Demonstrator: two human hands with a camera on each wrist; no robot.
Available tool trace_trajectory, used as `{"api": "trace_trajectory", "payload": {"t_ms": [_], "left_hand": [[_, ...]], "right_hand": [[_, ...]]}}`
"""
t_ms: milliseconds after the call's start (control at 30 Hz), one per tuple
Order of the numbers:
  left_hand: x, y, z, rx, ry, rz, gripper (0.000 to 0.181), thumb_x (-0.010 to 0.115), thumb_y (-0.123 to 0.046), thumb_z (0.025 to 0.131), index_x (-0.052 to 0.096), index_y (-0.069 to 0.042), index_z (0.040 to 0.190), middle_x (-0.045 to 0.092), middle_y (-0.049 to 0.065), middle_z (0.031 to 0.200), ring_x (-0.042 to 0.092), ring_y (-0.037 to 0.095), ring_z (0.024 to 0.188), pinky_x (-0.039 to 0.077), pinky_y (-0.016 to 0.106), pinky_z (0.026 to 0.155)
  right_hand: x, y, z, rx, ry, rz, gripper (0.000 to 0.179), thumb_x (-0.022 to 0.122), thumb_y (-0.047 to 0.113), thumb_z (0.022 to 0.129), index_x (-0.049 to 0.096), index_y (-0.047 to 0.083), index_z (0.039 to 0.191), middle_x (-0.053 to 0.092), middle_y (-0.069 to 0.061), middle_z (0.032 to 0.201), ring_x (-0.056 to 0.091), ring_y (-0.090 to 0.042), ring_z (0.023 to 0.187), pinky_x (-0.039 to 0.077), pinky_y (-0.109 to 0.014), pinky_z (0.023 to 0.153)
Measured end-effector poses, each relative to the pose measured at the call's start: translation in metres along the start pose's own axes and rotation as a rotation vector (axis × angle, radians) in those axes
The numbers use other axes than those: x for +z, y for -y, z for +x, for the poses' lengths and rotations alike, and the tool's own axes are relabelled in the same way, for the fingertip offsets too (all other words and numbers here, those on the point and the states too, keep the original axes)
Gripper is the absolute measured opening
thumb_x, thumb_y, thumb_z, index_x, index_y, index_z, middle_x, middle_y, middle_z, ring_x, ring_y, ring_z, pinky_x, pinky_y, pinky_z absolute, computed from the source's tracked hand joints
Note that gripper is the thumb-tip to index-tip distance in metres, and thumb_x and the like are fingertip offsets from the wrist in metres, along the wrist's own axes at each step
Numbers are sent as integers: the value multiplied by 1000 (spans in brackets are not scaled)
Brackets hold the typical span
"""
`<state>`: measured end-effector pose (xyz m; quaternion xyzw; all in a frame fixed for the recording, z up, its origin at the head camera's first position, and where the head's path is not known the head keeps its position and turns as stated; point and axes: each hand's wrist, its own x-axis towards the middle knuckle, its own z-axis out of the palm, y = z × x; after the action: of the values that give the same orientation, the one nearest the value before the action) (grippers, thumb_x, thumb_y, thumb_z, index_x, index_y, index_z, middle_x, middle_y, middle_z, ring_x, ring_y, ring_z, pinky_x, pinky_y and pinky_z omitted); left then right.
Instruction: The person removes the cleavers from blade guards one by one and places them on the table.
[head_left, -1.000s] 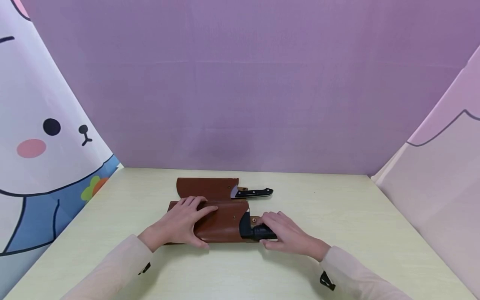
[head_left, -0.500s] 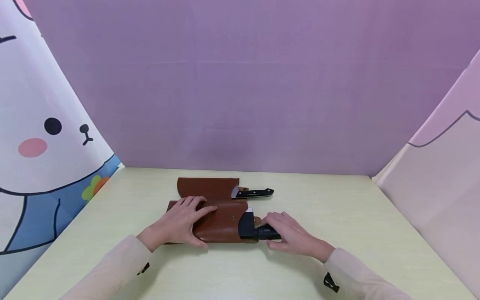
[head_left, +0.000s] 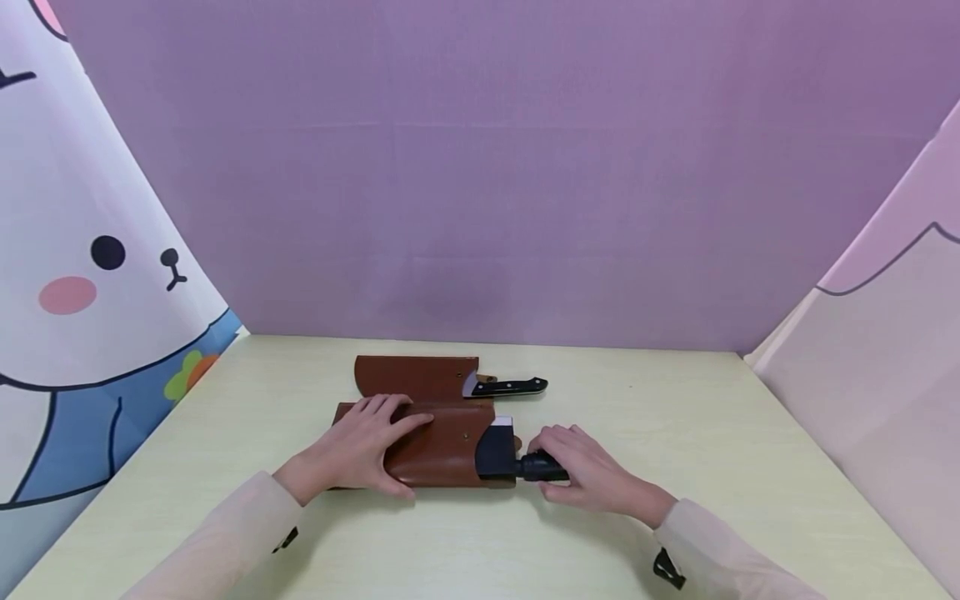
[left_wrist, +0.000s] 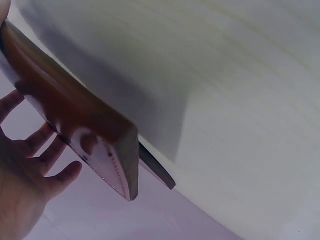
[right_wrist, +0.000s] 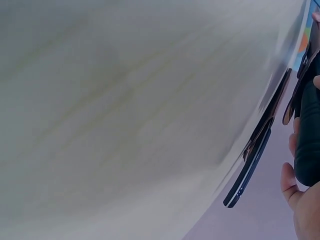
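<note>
A brown leather sheath [head_left: 442,454] lies on the table near me in the head view. My left hand [head_left: 360,454] rests on its left half, fingers spread over the leather. From its right-hand mouth juts part of a cleaver's broad black blade [head_left: 495,454], with a pale strip along the far edge; the rest is hidden inside. My right hand [head_left: 588,477] grips the cleaver's black handle [right_wrist: 309,142], fingers over it and thumb on the near side. In the left wrist view the spread left-hand fingers [left_wrist: 45,155] lie against the sheath [left_wrist: 75,105].
Just behind lies a second brown sheath [head_left: 412,375], holding a knife whose black riveted handle [head_left: 513,387] points right. Pale table [head_left: 712,450] surrounds everything. A purple backdrop [head_left: 525,183] rises along the far edge, with printed cloth [head_left: 90,192] at the left side.
My right hand has drawn the cleaver a little to the right, so more of its black blade shows beyond the sheath's mouth. The left hand has stayed nearly in place.
</note>
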<state>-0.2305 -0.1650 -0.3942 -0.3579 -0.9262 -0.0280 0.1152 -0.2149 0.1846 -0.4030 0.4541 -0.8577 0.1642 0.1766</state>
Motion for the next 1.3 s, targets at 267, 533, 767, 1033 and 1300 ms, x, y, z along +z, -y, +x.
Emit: {"api": "trace_trajectory", "payload": {"t_ms": [267, 533, 767, 1033, 1300], "left_hand": [[0, 1, -2, 4, 4, 3, 99, 57, -82, 56, 41, -27, 137, 41, 13, 133, 41, 30, 119, 34, 51, 97], [1, 3, -4, 4, 6, -2, 99, 57, -82, 57, 40, -28, 138, 41, 12, 133, 41, 29, 119, 36, 51, 96], [1, 4, -6, -1, 8, -6, 99, 57, -82, 57, 40, -29, 138, 40, 11, 134, 40, 29, 120, 36, 51, 96], [1, 6, -8, -6, 9, -12, 99, 57, -82, 56, 40, -29, 138, 40, 12, 134, 40, 28, 120, 35, 51, 97], [2, 7, -10, -8, 1, -16, 99, 58, -82, 56, 41, -29, 137, 41, 11, 133, 41, 28, 120, 36, 51, 96]], "right_hand": [[-1, -2, -5, -2, 0, -10, 32, 69, 23, 70, 56, 17, 99, 55, 12, 90, 43, 0, 75, 33, -18, 68], [-2, -6, -9, -11, -24, -4, 33, 70, 21, 68, 57, 16, 98, 56, 12, 90, 44, 0, 75, 34, -18, 68], [-4, -8, -13, -9, -41, -4, 35, 71, 20, 66, 57, 16, 98, 57, 12, 89, 45, 0, 76, 35, -19, 69], [-7, -8, -18, 3, -38, -3, 35, 71, 20, 66, 57, 15, 98, 58, 11, 90, 45, -1, 75, 34, -18, 67], [-8, -11, -23, 3, -46, 8, 37, 72, 19, 65, 57, 16, 99, 57, 12, 89, 45, 0, 75, 35, -19, 68]]}}
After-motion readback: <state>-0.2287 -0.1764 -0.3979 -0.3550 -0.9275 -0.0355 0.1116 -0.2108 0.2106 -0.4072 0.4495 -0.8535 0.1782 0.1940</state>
